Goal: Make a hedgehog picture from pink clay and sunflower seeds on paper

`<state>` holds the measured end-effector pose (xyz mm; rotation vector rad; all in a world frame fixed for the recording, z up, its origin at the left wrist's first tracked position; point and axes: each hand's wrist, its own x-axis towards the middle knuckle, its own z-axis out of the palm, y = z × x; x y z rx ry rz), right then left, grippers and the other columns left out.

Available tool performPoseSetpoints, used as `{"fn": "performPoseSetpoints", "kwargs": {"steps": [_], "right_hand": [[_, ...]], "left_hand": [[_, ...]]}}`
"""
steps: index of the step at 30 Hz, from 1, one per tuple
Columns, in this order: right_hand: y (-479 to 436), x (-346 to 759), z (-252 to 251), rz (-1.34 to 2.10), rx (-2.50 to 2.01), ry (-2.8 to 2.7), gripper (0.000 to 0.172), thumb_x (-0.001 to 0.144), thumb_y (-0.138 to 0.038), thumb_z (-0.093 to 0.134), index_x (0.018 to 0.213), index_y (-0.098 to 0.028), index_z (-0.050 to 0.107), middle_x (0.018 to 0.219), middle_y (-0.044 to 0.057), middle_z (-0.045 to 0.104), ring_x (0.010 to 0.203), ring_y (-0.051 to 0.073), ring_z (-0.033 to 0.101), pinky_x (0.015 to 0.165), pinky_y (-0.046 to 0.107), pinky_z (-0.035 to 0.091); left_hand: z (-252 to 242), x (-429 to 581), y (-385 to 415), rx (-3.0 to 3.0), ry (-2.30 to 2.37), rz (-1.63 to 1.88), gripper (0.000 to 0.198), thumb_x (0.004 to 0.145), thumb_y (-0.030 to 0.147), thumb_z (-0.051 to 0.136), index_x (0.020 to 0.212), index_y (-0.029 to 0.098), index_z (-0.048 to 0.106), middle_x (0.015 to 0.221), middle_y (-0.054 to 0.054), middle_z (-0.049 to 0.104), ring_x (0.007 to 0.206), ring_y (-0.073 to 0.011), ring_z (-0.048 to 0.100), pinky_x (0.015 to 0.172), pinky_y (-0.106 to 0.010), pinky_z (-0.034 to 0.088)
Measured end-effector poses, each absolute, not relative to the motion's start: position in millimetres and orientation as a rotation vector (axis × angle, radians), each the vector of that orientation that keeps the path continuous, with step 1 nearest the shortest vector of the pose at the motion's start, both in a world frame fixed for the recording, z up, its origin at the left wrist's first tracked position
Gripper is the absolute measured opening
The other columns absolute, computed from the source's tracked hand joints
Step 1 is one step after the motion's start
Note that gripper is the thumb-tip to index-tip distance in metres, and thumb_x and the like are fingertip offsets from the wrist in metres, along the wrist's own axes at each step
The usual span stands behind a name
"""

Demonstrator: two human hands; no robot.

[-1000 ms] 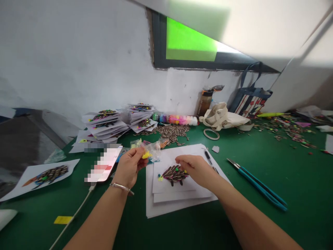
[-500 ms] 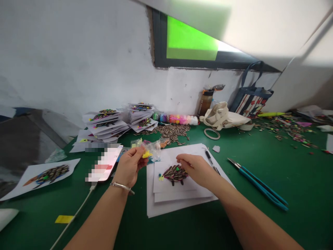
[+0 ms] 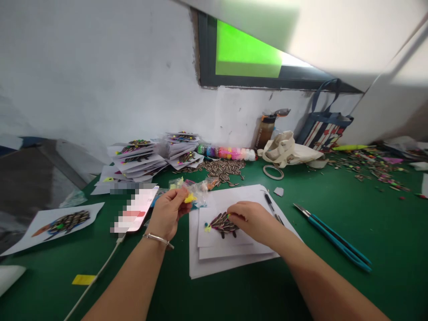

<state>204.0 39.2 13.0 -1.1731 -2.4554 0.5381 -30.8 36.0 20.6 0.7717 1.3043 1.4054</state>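
Note:
My left hand (image 3: 170, 209) is closed on a small yellow piece (image 3: 190, 198) beside clear plastic bags (image 3: 200, 191). My right hand (image 3: 250, 220) is bent over a seed picture (image 3: 222, 224) on white paper, fingertips pinched at the green spot on its seeds. Whether anything is between those fingertips is too small to tell. The picture has a teal dot and pale yellow bits at its left end. It lies on stacked white sheets (image 3: 207, 265), with a black pen (image 3: 270, 203) at their right side.
Blue tweezers (image 3: 339, 238) lie at right. A tape roll (image 3: 273, 172), seeds (image 3: 224, 169) and card stacks (image 3: 143, 156) are farther back. A phone (image 3: 137, 209) with a cable is at left, near another seed picture (image 3: 70, 223). A bottle (image 3: 265, 132) and bags (image 3: 323, 129) stand by the wall.
My right hand has moved down a little onto the seed picture, its fingertips now at the green spot. My left hand keeps its hold on the yellow piece.

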Motion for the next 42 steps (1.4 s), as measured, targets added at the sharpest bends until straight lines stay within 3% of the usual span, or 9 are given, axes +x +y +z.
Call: {"fn": "performPoseSetpoints", "kwargs": {"steps": [9,16,19,42], "right_hand": [[38,204,10,0.387,-1.091,-2.607,0.024,0.082,-0.006,0.048,0.086,-0.019,0.068,0.079,0.005,0.061,0.077,0.016,0.054,0.069,0.026,0.036],[38,204,14,0.360,-1.104,-2.633,0.020,0.086,-0.012,0.049,0.078,-0.018,0.066,0.074,0.004,0.061,0.072,0.016,0.052,0.068,0.027,0.034],[41,211,18,0.382,-1.125,-2.608,0.019,0.087,-0.015,0.049,0.083,-0.019,0.068,0.078,0.005,0.062,0.076,0.017,0.054,0.069,0.028,0.035],[42,212,11,0.282,-1.205,-2.739,0.016,0.080,-0.010,0.049,0.074,-0.018,0.061,0.072,0.003,0.062,0.071,0.016,0.052,0.064,0.026,0.029]], "left_hand": [[19,-31,36,0.776,1.306,1.406,0.033,0.062,0.041,0.077,0.073,0.015,0.060,0.060,0.004,0.060,0.049,-0.0072,0.056,0.050,-0.018,0.047],[21,-30,35,0.776,1.309,1.406,0.034,0.060,0.041,0.079,0.072,0.015,0.060,0.059,0.004,0.060,0.050,-0.0076,0.055,0.050,-0.019,0.047],[21,-30,35,0.767,1.313,1.411,0.035,0.058,0.041,0.080,0.072,0.015,0.061,0.059,0.004,0.060,0.050,-0.0079,0.055,0.050,-0.019,0.046],[22,-28,34,0.766,1.325,1.395,0.034,0.058,0.041,0.080,0.072,0.015,0.061,0.060,0.004,0.060,0.049,-0.0071,0.055,0.050,-0.018,0.046]]}}
